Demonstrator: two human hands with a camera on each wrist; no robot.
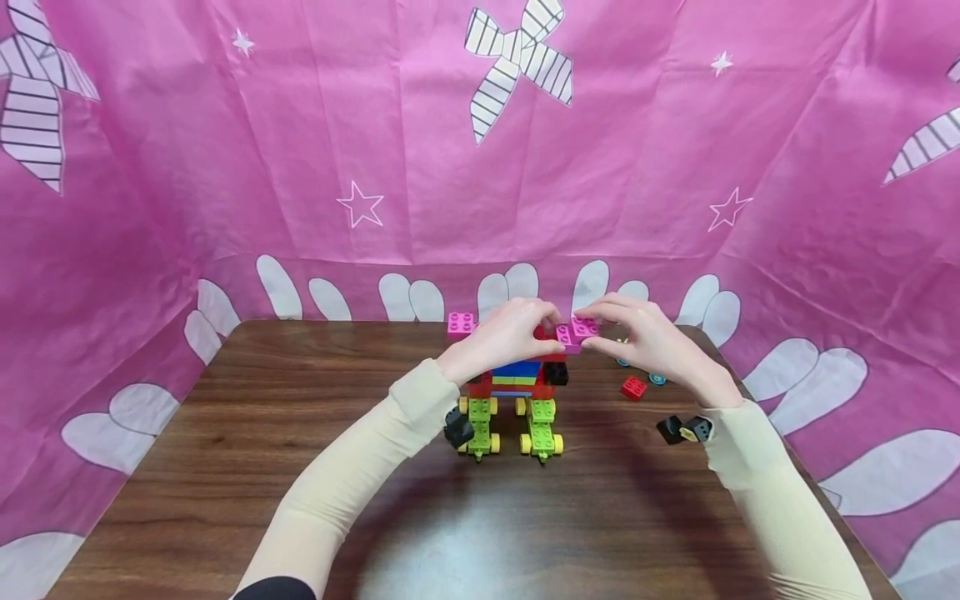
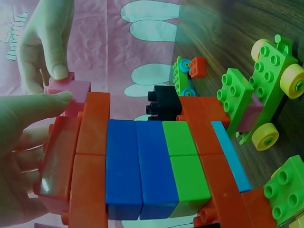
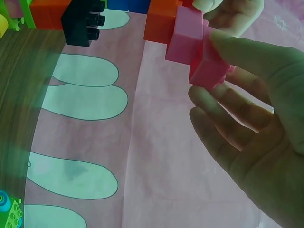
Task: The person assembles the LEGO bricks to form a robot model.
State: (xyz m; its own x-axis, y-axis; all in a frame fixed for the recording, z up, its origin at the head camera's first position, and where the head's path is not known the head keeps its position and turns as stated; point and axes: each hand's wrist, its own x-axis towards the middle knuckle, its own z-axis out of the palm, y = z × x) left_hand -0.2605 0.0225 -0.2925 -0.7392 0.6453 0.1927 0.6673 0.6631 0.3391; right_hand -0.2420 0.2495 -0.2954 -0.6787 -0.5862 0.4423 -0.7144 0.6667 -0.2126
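A figure of toy building blocks stands upright on the table, with blue bricks in its middle and green wheeled bases as feet. My left hand grips its top from the left, thumb against a lower pink brick and fingers behind the red bricks. On the right, my right hand pinches an upper pink brick between thumb and fingers. That brick sits at the outer end of the lower pink one. Another pink brick tops the figure's left side.
A loose red brick lies on the table to the right, near a small green piece with blue wheels. A black brick juts from the figure's side. Pink patterned cloth encloses the table's back and sides.
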